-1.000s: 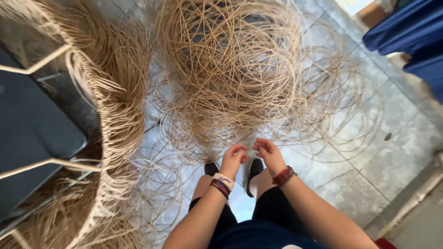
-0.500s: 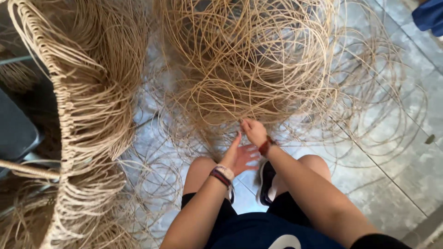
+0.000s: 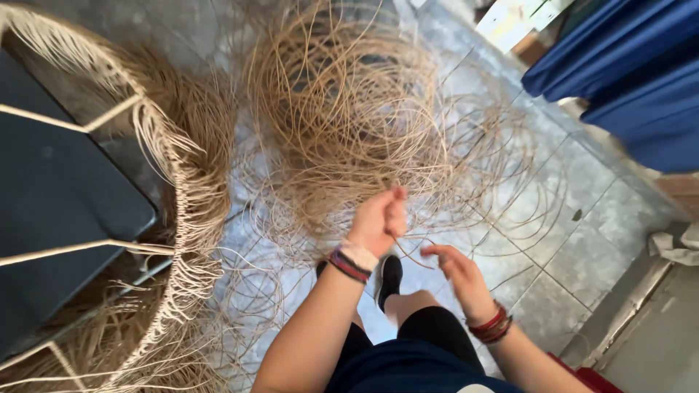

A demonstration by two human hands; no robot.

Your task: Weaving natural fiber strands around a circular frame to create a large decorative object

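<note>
A big loose tangle of tan rattan strands [image 3: 342,109] lies on the grey tiled floor in front of me. My left hand [image 3: 378,218] is raised over its near edge, fingers curled and pinched on a thin strand. My right hand [image 3: 459,273] hovers lower right with fingers spread, a strand running close by it; I cannot tell whether it touches it. Both wrists wear red and dark bracelets. My knees and a black shoe [image 3: 389,276] show below the hands.
A metal frame partly woven with tan cord [image 3: 175,189] stands at the left, loose fringe hanging from it, a dark panel [image 3: 58,189] behind. Blue fabric [image 3: 626,65] fills the upper right. A raised kerb [image 3: 633,306] and a crumpled cloth [image 3: 677,244] lie at the right.
The camera swung back left. My hands, close together before, have separated: the left rose toward the tangle with a strand, the right dropped to the lower right and opened.
</note>
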